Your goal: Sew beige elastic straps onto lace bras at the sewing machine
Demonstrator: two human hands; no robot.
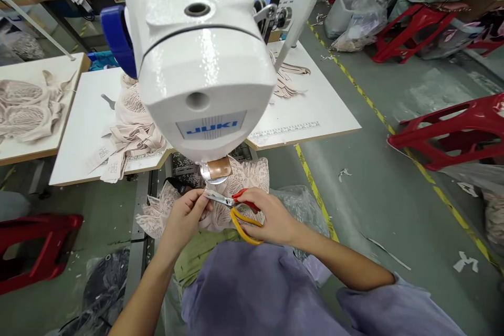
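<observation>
My right hand (271, 216) is closed around a pair of scissors (246, 224) with one red and one yellow handle. Their blades point left, and the tips reach the fingers of my left hand (189, 213). That hand is pinched on the edge of a beige lace bra (252, 170), right at the blade tips. The lace hangs below the head of a white sewing machine (208, 68), spreading to both sides of my hands. Part of the bra is hidden behind my hands and the scissors.
Left of the machine, a pile of beige bras (136, 134) lies on the white table (82, 131). Beige straps (289, 81) rest on the right-hand tabletop. Red stools (452, 128) stand on both sides. A plastic bag (303, 210) hangs near my right forearm.
</observation>
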